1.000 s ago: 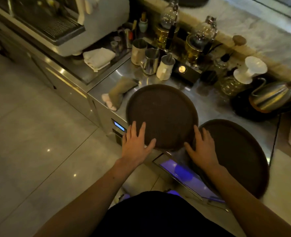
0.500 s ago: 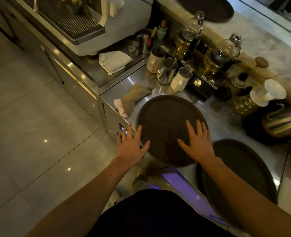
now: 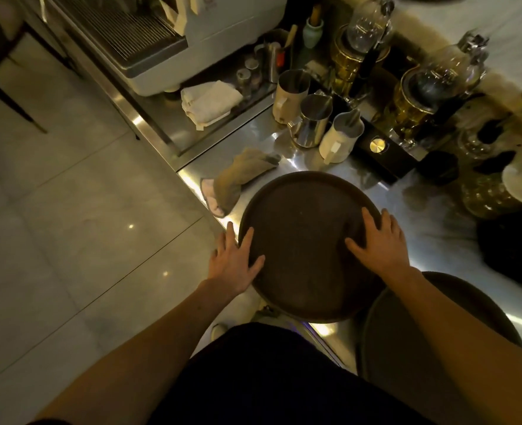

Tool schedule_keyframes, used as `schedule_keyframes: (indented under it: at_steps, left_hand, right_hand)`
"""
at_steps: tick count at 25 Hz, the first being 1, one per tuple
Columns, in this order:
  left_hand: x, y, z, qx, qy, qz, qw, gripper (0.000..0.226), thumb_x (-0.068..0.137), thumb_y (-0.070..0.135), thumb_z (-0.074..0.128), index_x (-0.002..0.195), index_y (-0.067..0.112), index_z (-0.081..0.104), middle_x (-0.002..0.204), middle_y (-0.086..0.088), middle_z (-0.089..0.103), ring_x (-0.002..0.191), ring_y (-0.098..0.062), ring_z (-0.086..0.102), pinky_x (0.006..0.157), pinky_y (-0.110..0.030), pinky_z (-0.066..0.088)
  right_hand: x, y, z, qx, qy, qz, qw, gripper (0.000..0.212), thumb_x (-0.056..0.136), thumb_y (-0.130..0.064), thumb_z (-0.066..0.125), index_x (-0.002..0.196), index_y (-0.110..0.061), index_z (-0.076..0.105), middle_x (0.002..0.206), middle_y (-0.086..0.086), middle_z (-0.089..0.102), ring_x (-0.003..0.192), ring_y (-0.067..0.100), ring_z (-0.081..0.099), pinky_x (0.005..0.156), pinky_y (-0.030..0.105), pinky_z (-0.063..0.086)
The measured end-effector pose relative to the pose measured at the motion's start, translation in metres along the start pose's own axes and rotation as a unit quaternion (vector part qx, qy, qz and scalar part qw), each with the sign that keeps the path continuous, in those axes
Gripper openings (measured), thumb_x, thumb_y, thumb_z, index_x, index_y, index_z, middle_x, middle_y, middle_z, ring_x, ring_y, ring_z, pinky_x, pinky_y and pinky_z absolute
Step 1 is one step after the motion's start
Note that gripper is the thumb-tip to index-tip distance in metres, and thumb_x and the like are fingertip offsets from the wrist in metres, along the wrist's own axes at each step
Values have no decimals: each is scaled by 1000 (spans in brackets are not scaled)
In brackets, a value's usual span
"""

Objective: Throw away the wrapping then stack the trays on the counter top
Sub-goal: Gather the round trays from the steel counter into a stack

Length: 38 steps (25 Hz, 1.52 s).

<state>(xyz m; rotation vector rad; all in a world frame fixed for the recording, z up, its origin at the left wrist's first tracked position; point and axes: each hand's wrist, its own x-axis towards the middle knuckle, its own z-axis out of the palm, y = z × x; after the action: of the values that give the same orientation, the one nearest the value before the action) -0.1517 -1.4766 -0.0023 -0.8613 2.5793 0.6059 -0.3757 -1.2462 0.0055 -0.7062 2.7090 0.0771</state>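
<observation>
A round dark brown tray (image 3: 302, 240) lies on the steel counter (image 3: 437, 234), its near edge hanging over the counter's front. My left hand (image 3: 236, 262) rests flat on the tray's left rim, fingers spread. My right hand (image 3: 379, 240) lies flat on its right side, fingers spread over the rim. A second dark round tray (image 3: 407, 320) sits lower right on the counter, partly hidden under my right forearm. No wrapping is visible.
A crumpled beige cloth (image 3: 238, 176) lies left of the tray. Behind it stand three milk jugs (image 3: 312, 118), glass siphon brewers (image 3: 413, 96) and a kettle base. A folded white towel (image 3: 209, 101) sits by the espresso machine (image 3: 161, 32). Tiled floor (image 3: 69, 210) lies to the left.
My right hand slid from the gap between the trays onto the left tray's right side. My left hand stays at the left rim. The view shifted closer and leftward.
</observation>
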Motion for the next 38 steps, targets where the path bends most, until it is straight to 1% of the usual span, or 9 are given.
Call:
schedule_keyframes:
  at_steps: [6, 9, 12, 17, 21, 26, 32, 35, 38]
  left_hand:
    - [2, 11, 3, -32, -52, -29, 998, 76, 93, 57, 47, 155, 33, 10, 162, -10, -5, 142, -37, 29, 104, -49, 45]
    - [-1, 18, 6, -72, -58, -53, 994, 75, 94, 49, 53, 155, 29, 14, 159, -12, 4, 131, -34, 47, 101, -42, 49]
    - [-2, 28, 6, -118, -47, -79, 989, 72, 94, 41, 57, 154, 24, 19, 154, -15, 16, 123, -31, 54, 99, -36, 50]
    - [1, 30, 4, -157, -25, -100, 982, 64, 92, 34, 62, 148, 24, 31, 143, -15, 30, 117, -28, 57, 98, -33, 49]
    - [-3, 29, -6, -155, -10, -87, 984, 61, 91, 29, 65, 144, 27, 35, 142, -11, 30, 117, -26, 57, 96, -31, 49]
    - [-9, 32, -19, -170, 69, -69, 981, 58, 90, 23, 66, 140, 28, 38, 142, -9, 32, 119, -26, 56, 93, -29, 50]
    - [-16, 17, -31, -199, 117, -80, 970, 57, 89, 23, 66, 140, 26, 41, 139, -10, 37, 120, -28, 54, 93, -29, 48]
    - [-17, 9, -40, -209, 137, -71, 966, 57, 89, 22, 68, 140, 25, 43, 139, -11, 37, 121, -29, 53, 91, -27, 46]
    - [-22, 1, -51, -216, 146, -52, 964, 58, 88, 21, 69, 139, 26, 43, 140, -10, 37, 121, -27, 53, 92, -27, 47]
  right_hand:
    - [17, 19, 18, 53, -54, 18, 997, 83, 87, -59, 55, 153, -30, 13, 160, 20, 8, 140, 46, 24, 106, 58, 38]
    - [23, 21, 20, 91, -38, 28, 995, 78, 87, -56, 57, 150, -28, 23, 154, 21, 21, 136, 45, 28, 102, 58, 42]
    - [29, 19, 18, 156, -27, 51, 986, 70, 88, -48, 60, 147, -25, 31, 145, 22, 32, 131, 44, 33, 100, 58, 44]
    - [35, 22, 8, 332, 11, 86, 939, 58, 88, -40, 61, 140, -21, 45, 132, 16, 55, 120, 38, 54, 101, 56, 47]
    - [31, 25, 2, 363, 18, 99, 926, 54, 90, -31, 63, 140, -20, 47, 136, 14, 56, 123, 35, 55, 104, 52, 46]
    - [24, 21, -11, 388, 56, 86, 916, 52, 89, -24, 64, 139, -19, 49, 136, 15, 55, 126, 35, 53, 107, 50, 43]
    - [19, -3, -38, 400, 114, 43, 909, 40, 91, -10, 61, 131, -8, 57, 130, 16, 61, 121, 31, 56, 99, 30, 38]
    - [12, -9, -42, 395, 128, 43, 909, 47, 91, -17, 61, 136, -12, 52, 134, 15, 57, 124, 30, 53, 107, 39, 40]
    - [-4, -15, -47, 400, 155, 49, 902, 48, 91, -19, 62, 138, -13, 51, 135, 15, 56, 124, 29, 53, 108, 41, 42]
